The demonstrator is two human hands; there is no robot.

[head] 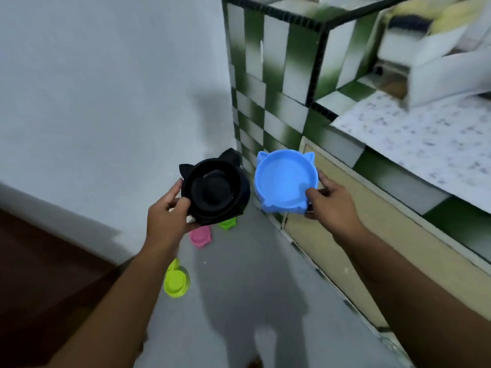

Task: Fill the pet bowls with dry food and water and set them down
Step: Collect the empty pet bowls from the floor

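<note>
The left hand [170,213] is closed on the near rim of a black bowl [215,187] — thumb over the top edge, fingers underneath. The bowl has two pointed cat ears on its far side and is held in the air, tilted a little toward the camera, its inside too dark to read. The right hand [329,201] grips a blue bowl [285,181] of the same eared shape, thumb resting inside the rim and fingers wrapped around the outer wall. It is roughly level, and whether it holds any water cannot be told. The two bowls sit just beside each other at about the same height, not touching.

Below them lies the grey floor [239,288], with a shadow of the person falling across it. Three more bowls rest on the floor near its left edge along the white wall [93,88]: a lime bowl [176,281] closest, a pink bowl [200,236] farther on, and a green bowl [228,223] partly hidden behind the black one, toward the far corner.

To the right runs a surface [414,144] covered with a patterned sheet — beige cabinet doors [345,221] beneath it, green-and-white checked tiles [265,107] behind.
</note>
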